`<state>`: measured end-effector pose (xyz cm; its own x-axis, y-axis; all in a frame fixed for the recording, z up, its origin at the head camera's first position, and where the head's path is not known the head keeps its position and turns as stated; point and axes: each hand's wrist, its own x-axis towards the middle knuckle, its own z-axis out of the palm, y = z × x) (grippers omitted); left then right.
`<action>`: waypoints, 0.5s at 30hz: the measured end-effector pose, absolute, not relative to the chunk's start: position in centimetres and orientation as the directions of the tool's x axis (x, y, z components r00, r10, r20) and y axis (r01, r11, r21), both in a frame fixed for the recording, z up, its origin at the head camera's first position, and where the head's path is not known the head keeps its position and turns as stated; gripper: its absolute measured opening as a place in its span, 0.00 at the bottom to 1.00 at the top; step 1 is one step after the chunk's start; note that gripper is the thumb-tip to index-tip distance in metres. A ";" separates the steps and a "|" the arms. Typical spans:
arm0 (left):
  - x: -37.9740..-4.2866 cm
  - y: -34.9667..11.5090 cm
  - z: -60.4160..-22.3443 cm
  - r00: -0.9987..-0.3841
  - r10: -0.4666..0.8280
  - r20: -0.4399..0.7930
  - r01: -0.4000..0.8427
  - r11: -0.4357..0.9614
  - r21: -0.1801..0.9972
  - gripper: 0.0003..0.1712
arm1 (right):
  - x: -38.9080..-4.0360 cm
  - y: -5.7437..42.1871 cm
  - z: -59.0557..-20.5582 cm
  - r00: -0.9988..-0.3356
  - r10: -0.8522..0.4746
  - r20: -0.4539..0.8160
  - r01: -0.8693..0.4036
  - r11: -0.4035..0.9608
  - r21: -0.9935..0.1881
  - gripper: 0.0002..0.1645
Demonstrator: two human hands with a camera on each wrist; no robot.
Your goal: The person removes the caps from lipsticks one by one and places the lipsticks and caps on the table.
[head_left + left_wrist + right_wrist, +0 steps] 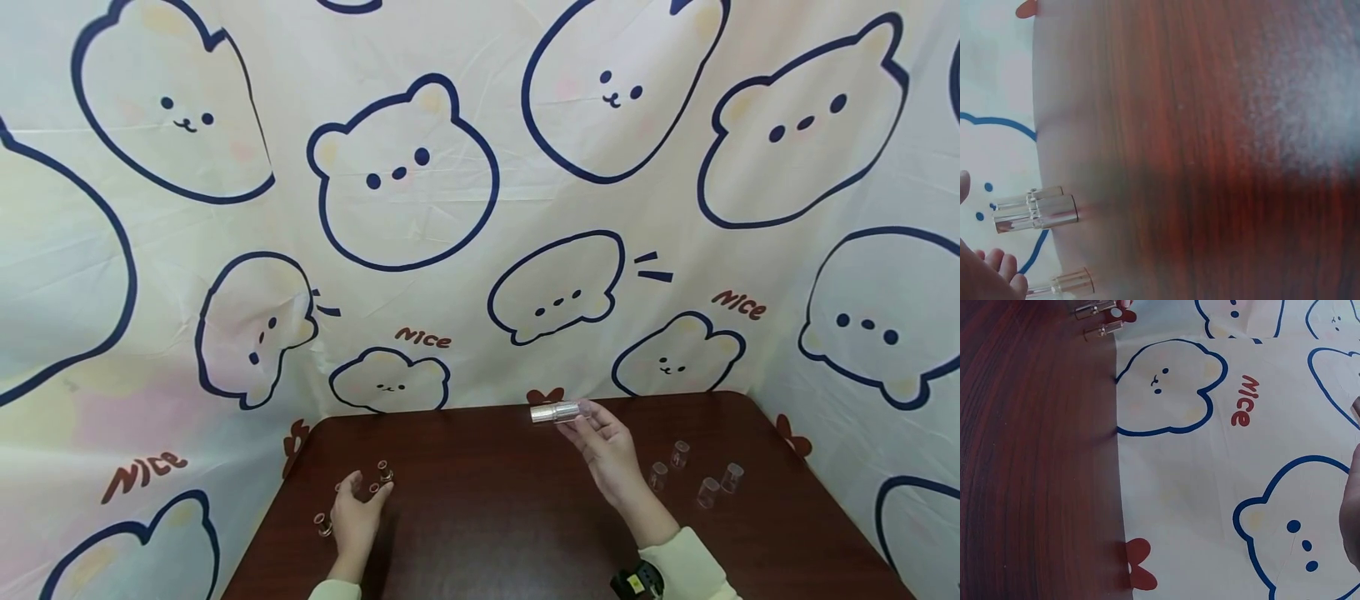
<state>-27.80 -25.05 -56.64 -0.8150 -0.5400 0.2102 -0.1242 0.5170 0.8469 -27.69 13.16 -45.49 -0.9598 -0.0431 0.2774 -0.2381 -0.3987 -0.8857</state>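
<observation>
My right hand pinches a shiny silver lipstick tube by its right end, raised near the table's far edge and lying level. In the right wrist view only an edge of that hand shows. On the left, my left hand reaches among several small metallic lipstick tubes, its thumb and fingers spread apart. Another tube stands just left of that hand. The left wrist view has upright tubes between the thumb and the loosely bent fingers, with space around them.
Several clear caps stand on the right side of the dark wooden table, beyond the right forearm. A pale cloth with cartoon bears hangs along the back and both sides of the table.
</observation>
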 end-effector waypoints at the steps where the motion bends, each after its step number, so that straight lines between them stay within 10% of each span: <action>1: -27.8 -25.0 -56.6 -0.814 -0.541 0.214 -0.121 0.517 0.848 0.38 | -27.7 13.2 -45.5 -0.957 -0.046 0.287 -0.244 -0.406 -0.881 0.22; 15: -28.0 -23.4 -54.2 -0.810 -0.505 0.299 0.011 0.497 0.868 0.39 | -27.9 13.1 -45.3 -0.936 -0.066 0.345 -0.268 -0.500 -0.823 0.15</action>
<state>-27.97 -23.36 -54.25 -0.8098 -0.5047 0.2991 0.0111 0.4966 0.8679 -27.94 13.12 -45.34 -0.9364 -0.0656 0.3448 -0.2681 -0.5003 -0.8233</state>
